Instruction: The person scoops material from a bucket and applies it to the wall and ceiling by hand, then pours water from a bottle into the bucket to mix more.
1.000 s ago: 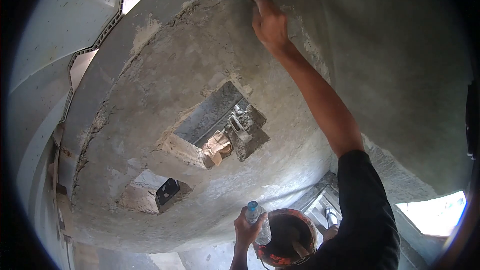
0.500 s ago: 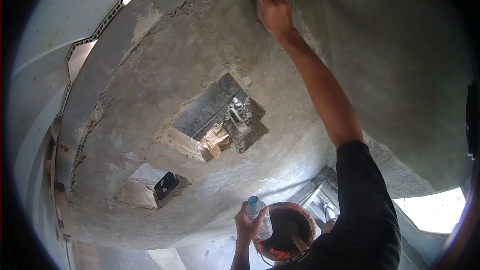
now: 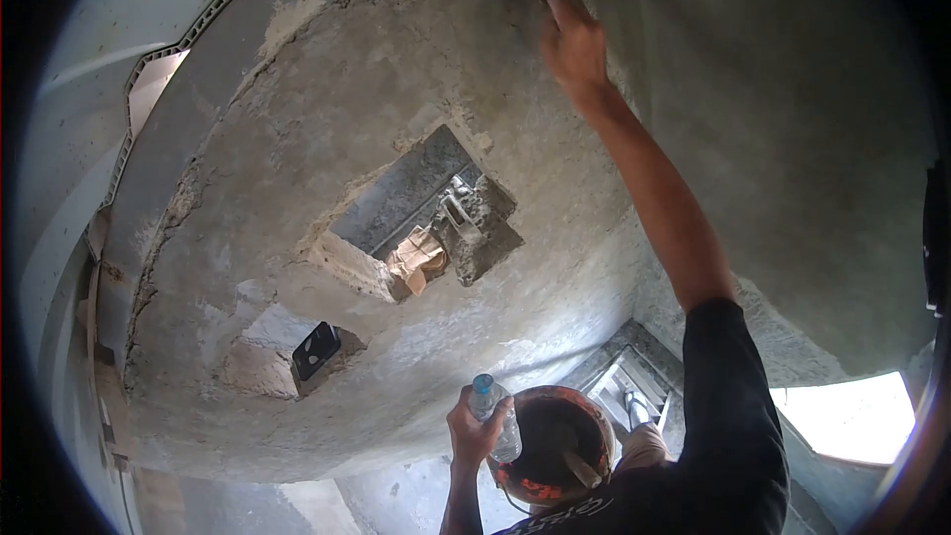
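Observation:
My left hand is wrapped round a clear plastic bottle with a blue cap, beside a bucket. A stick-like handle stands in the bucket's dark contents. My right hand is stretched up against the upper part of the rough grey wall. Its fingers are smeared by motion, and whether they hold anything cannot be made out. Darker, wet-looking wall surface lies around those fingertips.
A larger square opening in the wall holds crumpled brown paper and a rubble-like block. In a smaller recess leans a dark phone. A metal frame lies beyond the bucket.
My right hand has shifted a little right and down in view. The view has tilted slightly, so the openings, bottle and bucket appear further left and higher. The bottle remains in my left hand.

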`<state>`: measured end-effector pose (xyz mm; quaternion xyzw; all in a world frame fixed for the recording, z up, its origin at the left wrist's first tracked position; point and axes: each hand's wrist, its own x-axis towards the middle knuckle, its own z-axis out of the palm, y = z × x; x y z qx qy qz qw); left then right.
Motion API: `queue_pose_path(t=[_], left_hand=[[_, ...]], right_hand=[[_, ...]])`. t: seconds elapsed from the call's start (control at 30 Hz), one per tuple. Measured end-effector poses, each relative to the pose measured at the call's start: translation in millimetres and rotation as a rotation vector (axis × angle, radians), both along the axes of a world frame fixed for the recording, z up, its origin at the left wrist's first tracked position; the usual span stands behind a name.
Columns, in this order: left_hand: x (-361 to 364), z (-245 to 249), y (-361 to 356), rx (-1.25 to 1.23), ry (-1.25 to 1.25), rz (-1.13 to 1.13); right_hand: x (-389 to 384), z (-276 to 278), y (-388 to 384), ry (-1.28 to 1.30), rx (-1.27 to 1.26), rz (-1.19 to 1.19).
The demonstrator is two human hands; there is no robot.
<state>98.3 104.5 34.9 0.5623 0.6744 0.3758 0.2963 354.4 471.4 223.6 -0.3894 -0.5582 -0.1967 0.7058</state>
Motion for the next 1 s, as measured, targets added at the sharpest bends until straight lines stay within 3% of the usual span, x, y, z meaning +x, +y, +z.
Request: queue_pose_path(t=[0.17, 0.37, 0.4, 0.47, 0.53, 0.67, 0.87, 0.93, 0.97, 1.0], left_hand=[[9.0, 6.2, -1.4, -0.019, 0.022, 0.031], [10.7, 7.1, -6.0, -0.027, 0.017, 0.003], [10.1, 5.8, -5.9, -0.026, 0.011, -0.001], [7.6, 2.3, -7.4, 0.051, 0.046, -0.022], [7.6, 4.3, -8.2, 0.041, 0.024, -0.013], [2.5, 4.5, -11.5, 0.031, 0.038, 0.004], [-1.5, 2.4, -15.3, 0.066, 0.012, -0.011], [-1.3, 5.6, -15.8, 0.062, 0.041, -0.013], [-0.2, 6.6, -15.3, 0.066, 0.07, -0.014], [0.2, 7.3, -13.6, 0.038, 0.06, -0.02]], right_hand=[[-14.3, 4.4, 39.3, -0.146, 0.264, -0.084], [12.3, -87.7, 22.1, -0.278, 0.063, -0.189], [14.5, -89.3, 18.4, -0.162, -0.021, -0.154], [15.3, -69.3, 4.3, -0.049, -0.11, -0.116], [11.2, -23.7, -1.8, 0.012, 0.063, -0.135], [5.6, 15.3, 40.1, -0.027, 0.056, -0.08], [0.5, -84.6, 5.3, -0.206, -0.02, -0.054], [10.8, -129.0, -25.9, -0.217, -0.48, 0.086], [16.0, -144.3, -40.6, -0.225, -0.503, 0.083], [20.7, -155.2, -60.5, 0.16, -0.592, 0.358]])
